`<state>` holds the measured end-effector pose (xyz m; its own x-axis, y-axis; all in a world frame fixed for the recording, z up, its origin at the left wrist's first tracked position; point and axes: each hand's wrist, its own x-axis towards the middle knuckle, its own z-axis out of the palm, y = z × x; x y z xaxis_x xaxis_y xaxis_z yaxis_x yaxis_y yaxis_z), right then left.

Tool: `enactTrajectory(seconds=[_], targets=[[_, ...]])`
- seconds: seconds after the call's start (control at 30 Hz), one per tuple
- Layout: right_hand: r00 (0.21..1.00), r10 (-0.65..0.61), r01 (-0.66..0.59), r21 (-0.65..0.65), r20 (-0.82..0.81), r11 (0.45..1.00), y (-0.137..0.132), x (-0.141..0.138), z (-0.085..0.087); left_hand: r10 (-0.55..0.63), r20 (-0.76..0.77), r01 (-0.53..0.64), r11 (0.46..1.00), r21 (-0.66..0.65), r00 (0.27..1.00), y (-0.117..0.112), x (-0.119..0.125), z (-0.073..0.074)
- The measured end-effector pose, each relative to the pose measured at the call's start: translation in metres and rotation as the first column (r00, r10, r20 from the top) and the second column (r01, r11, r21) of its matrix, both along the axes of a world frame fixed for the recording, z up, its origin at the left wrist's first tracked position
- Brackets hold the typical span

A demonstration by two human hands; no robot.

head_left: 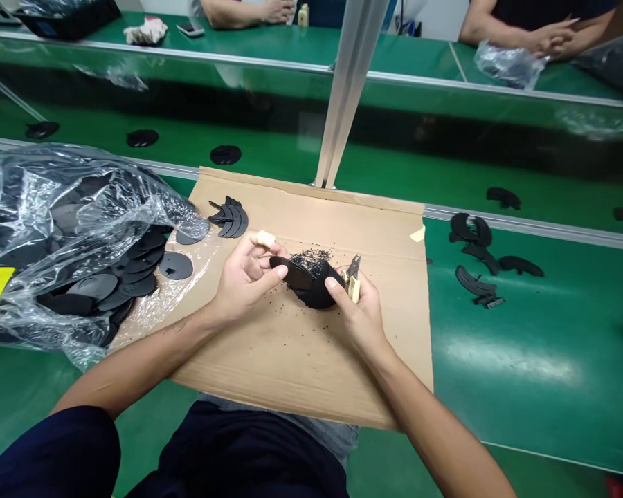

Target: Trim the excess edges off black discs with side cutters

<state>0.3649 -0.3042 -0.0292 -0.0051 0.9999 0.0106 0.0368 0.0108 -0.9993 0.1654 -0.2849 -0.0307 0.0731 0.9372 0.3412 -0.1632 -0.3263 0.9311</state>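
Note:
My left hand (246, 277) is closed on a black round plastic part (304, 282) over the cardboard sheet (301, 346); one fingertip carries a pale wrap. My right hand (358, 311) grips small cutting pliers (351, 273) with pale handles and also touches the same black part with its index finger. A little heap of black trimmings (311, 259) lies on the cardboard just behind the part. A small stack of trimmed black pieces (231, 218) rests at the cardboard's far left.
A clear plastic bag (57, 228) full of black discs spills onto the cardboard at left. Loose black pieces (477, 256) lie on the green belt at right. A metal post (347, 90) rises behind the cardboard. Other people's hands (550, 34) rest on the far bench.

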Motion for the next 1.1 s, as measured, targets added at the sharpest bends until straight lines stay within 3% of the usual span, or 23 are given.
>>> enactTrajectory(seconds=[0.13,0.27,0.4,0.57,0.87,1.1], targets=[[0.999,0.036,-0.036,-0.015,-0.009,0.999,-0.0008,-0.0006,0.0005,0.047,-0.072,-0.046,0.999,0.014,0.996,-0.0037,0.004,-0.0002],[0.997,0.037,-0.04,-0.032,-0.068,0.999,-0.0012,-0.0018,0.002,0.144,-0.275,-0.13,0.989,0.068,0.951,-0.0048,0.0029,-0.001],[0.995,-0.005,0.002,-0.032,-0.097,0.999,-0.0007,-0.0019,0.0021,0.095,-0.449,-0.055,0.993,0.102,0.889,-0.0044,-0.0022,0.0003],[1.0,0.001,-0.002,-0.038,-0.027,0.999,-0.0021,-0.0022,0.0008,0.065,-0.413,-0.041,0.997,0.068,0.908,-0.0084,-0.0001,-0.0018],[0.999,0.023,-0.023,0.005,0.041,1.0,-0.0037,-0.002,-0.0002,0.122,-0.502,-0.042,0.985,0.168,0.856,-0.0085,0.0034,-0.0018],[0.995,0.035,-0.042,0.077,0.09,0.996,-0.0065,-0.0029,0.0001,0.017,-0.413,-0.017,1.0,0.005,0.91,-0.0079,0.0051,-0.0085]])
